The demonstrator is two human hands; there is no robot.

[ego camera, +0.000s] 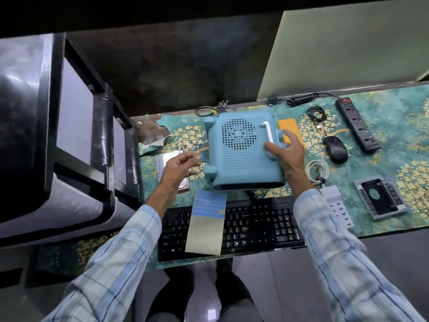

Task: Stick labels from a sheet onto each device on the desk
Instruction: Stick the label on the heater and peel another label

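A blue perforated heater-like device with a round grille and a white handle stands in the middle of the desk. My right hand grips it at the handle's lower end on its right side. My left hand hovers just left of the device, pinching a small blue label at its fingertips. The label sheet, with blue strips on its upper part, lies across the left half of a black keyboard. A hard drive lies partly under my left hand.
Right of the device lie an orange box, a black mouse, a black power strip, coiled cables, a white multi-port hub and a drive caddy. Black-framed furniture stands at the left.
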